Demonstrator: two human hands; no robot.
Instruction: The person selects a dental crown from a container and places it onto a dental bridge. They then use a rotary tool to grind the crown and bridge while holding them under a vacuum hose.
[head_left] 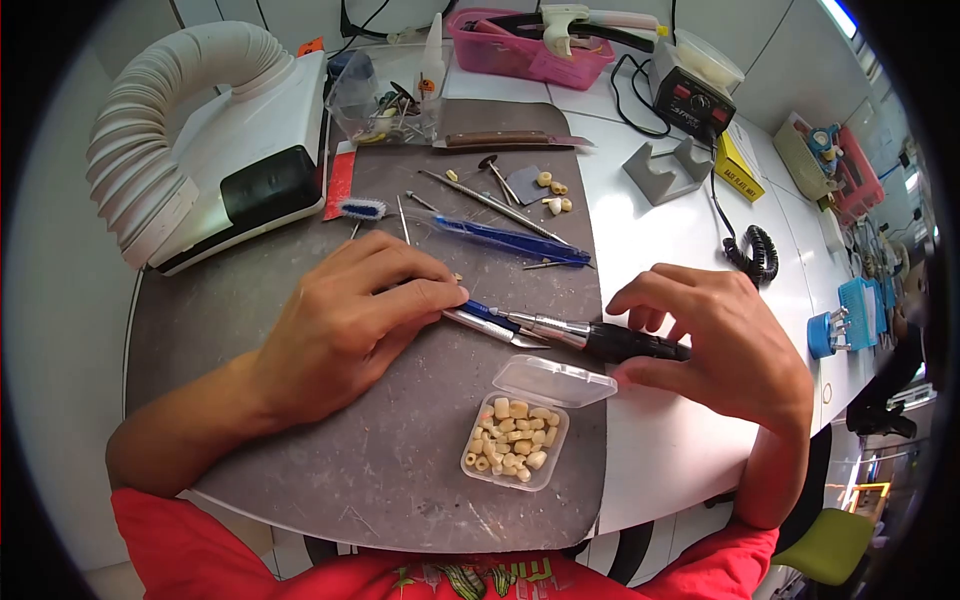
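Observation:
My left hand is over the grey mat, its thumb and index fingertips together at the near end of a blue-handled tool. What they pinch, if anything, is hidden. A silver craft knife lies alongside, blade to the right. My right hand is curved around the rear of a black and silver rotary handpiece, thumb and fingers apart. The handpiece tip points left, toward the blue-handled tool. In front stands an open clear plastic box of cream-coloured tooth crowns, its lid tipped back.
A dust extractor with a ribbed white hose stands left. Behind the hands lie blue tweezers, a brush, metal instruments and loose crowns. A grey handpiece cradle, control unit and pink basket stand farther back.

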